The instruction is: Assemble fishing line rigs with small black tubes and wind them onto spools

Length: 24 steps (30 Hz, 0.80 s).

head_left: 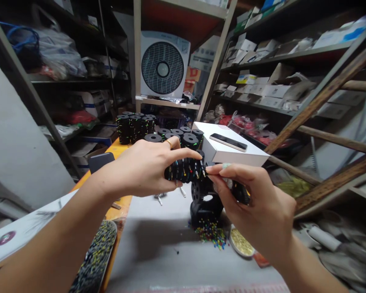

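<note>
My left hand (152, 167) wraps around a black ribbed foam spool roll (184, 170), held sideways, with small metal bits and coloured beads along its grooves. Its index finger rests on the roll's right end. There my right hand (247, 187) pinches thumb and forefinger together at the roll's edge; whatever is between the fingertips is too small to make out. Under the hands stands a black holder (205, 209) with round wheel-like parts, partly hidden by my right hand. Below it lies a pile of multicoloured beads (212, 232), beside a white dish of small gold-coloured pieces (242, 242).
Several upright black spools (136, 128) stand at the table's back. A white box (232, 142) carries a phone (228, 141). At lower left is a tray of grey and yellow pieces (94, 258). A box fan (163, 67) sits on a shelf; a wooden ladder (323, 93) leans right.
</note>
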### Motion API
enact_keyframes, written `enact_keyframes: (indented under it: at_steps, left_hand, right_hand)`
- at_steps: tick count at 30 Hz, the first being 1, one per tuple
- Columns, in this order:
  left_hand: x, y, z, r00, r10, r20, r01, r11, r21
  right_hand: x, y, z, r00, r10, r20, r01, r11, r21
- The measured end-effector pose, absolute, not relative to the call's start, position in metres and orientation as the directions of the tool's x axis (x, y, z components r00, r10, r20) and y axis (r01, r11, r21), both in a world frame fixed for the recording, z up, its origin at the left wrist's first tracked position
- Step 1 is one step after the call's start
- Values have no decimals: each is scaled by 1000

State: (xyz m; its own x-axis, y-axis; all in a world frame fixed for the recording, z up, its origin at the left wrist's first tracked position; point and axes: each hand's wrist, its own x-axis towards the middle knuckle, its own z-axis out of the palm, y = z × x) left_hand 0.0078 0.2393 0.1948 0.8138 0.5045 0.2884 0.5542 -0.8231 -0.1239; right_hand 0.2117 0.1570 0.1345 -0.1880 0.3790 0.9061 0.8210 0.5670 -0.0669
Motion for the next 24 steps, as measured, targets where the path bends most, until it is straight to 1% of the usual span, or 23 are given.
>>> enact_keyframes:
  at_steps: [4,9,11,14,18,24]
  left_hand:
    - [7,242,194,823,488,289,537,-835,-120]
    - [6,242,192,827,482,290,528,-843,-104]
    - [6,241,193,826,483,289,527,-844,-97]
    - [6,240,195,818,505,273,537,-842,-50]
    - [6,241,199,817,529,229,537,-843,33]
    - [6,249,203,836,523,164,518,-852,79]
  right_hand:
    - [211,156,137,-241,362,900,831,556,-1]
    - [213,155,136,-299,358,885,859,505,86]
    - [214,156,134,-320,360,876,843,530,91]
    - [218,159,130,-350,365,863,804,590,77]
    - [223,165,130,-426,338,839,774,617,145]
    - [226,169,134,-462,321,826,759,625,182]
